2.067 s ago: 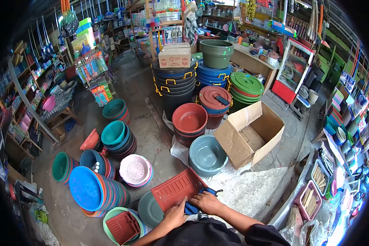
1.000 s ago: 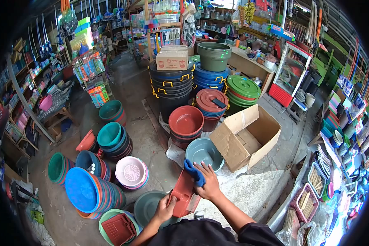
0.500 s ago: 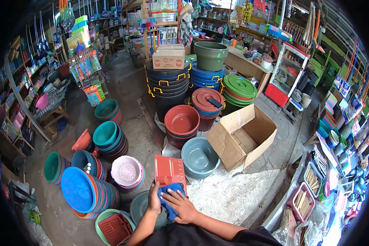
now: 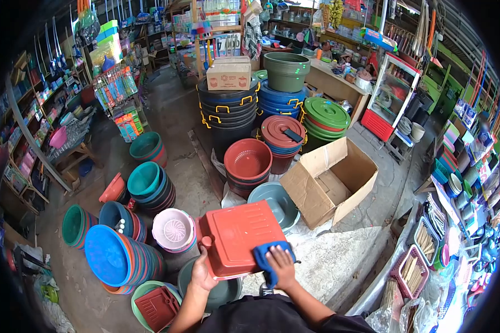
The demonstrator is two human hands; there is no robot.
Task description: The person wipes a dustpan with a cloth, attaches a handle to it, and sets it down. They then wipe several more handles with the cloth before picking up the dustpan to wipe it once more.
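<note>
A red plastic dustpan, boxy with ribs on its face and a short round stub at its left side, is held up in front of me. My left hand grips its near left corner, thumb beside the stub. With my right hand I press a blue cloth against its near right edge. Beneath it, a grey-green basin is partly hidden by my left arm and the dustpan. A grey-blue tub shows just behind the dustpan.
Stacked basins and buckets stand on the left, including a large blue basin and a pink basket. A light green basin holds a brown-red dustpan. An open cardboard box sits ahead right; baskets line the right side.
The dustpan has turned from narrow and upright to broad face showing. My right hand has moved right with the cloth, and my left hand has shifted left and down.
</note>
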